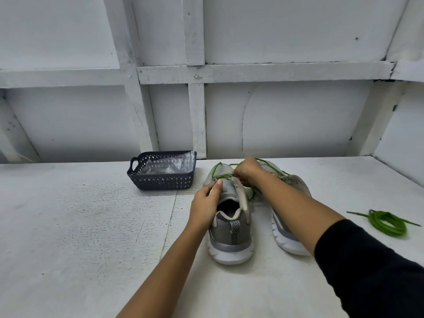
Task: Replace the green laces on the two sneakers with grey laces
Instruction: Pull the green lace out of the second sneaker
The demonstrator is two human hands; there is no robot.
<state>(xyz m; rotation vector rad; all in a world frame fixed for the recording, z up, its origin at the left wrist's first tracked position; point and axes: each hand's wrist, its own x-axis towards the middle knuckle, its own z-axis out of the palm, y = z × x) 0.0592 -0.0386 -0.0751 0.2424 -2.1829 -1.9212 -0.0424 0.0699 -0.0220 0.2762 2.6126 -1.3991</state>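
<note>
Two grey sneakers stand heel-toward-me on the white table. The left sneaker (229, 216) has a green lace (216, 169) running across its toe end only. My left hand (206, 203) grips the sneaker's tongue and left side. My right hand (249, 169) pinches the green lace just above the sneaker's front eyelets. The right sneaker (290, 232) is mostly hidden behind my right forearm. A coiled green lace (386, 222) lies loose on the table to the right.
A dark plastic basket (160, 180) holding a clear plastic bag (169, 165) stands at the back left of the sneakers. A white framed wall closes off the table's far edge and right side.
</note>
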